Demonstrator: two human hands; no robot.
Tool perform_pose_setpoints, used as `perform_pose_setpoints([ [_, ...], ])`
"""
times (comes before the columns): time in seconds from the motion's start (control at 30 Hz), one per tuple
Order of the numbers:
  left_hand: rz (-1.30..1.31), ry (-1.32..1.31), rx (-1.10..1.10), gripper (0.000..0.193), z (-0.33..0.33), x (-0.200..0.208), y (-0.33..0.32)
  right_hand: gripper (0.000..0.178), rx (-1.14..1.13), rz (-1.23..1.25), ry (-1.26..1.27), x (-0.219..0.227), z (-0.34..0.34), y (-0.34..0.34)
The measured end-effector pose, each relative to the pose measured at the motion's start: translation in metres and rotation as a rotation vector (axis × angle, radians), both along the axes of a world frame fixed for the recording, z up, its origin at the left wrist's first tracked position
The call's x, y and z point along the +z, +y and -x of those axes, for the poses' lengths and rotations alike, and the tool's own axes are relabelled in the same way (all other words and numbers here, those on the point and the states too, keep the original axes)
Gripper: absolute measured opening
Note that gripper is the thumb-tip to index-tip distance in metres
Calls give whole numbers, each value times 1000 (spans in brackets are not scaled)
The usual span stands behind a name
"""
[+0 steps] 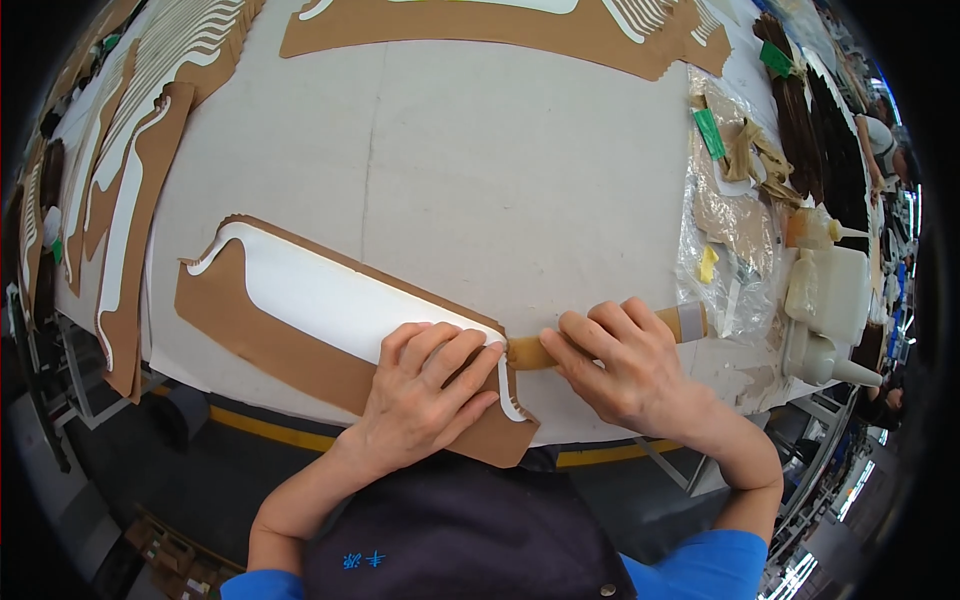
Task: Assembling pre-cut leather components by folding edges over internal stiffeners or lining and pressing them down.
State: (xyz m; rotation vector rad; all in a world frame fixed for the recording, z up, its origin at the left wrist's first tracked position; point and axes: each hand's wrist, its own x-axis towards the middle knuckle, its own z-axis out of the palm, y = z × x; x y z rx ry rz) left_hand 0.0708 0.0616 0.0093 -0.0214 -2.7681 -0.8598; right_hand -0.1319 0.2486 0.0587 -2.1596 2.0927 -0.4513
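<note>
Brown cardboard piece (290, 340) with white lining lies flat under left hand (425, 395).

Brown cardboard piece (290, 345), white liner (320, 300)

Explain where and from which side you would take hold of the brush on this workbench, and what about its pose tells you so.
Grip the brush by its bare wooden handle, coming from the right. It lies flat with its bristle end pointing left at the brown-and-white piece under the left hand, and the handle runs out rightward. The right hand already wraps it there, fingers over the top.
</note>
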Motion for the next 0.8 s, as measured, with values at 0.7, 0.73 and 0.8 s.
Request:
perform_pose_setpoints([
  [0.7,50,-35,59,51,-4,2,6,19,359,17,-51,-5,52,-55],
  [0.73,75,-31,98,51,-4,4,7,19,384,13,-44,-5,55,-59],
  [0.8,103,-30,142,51,-5,4,9,19,414,14,-40,-7,58,-65],
])
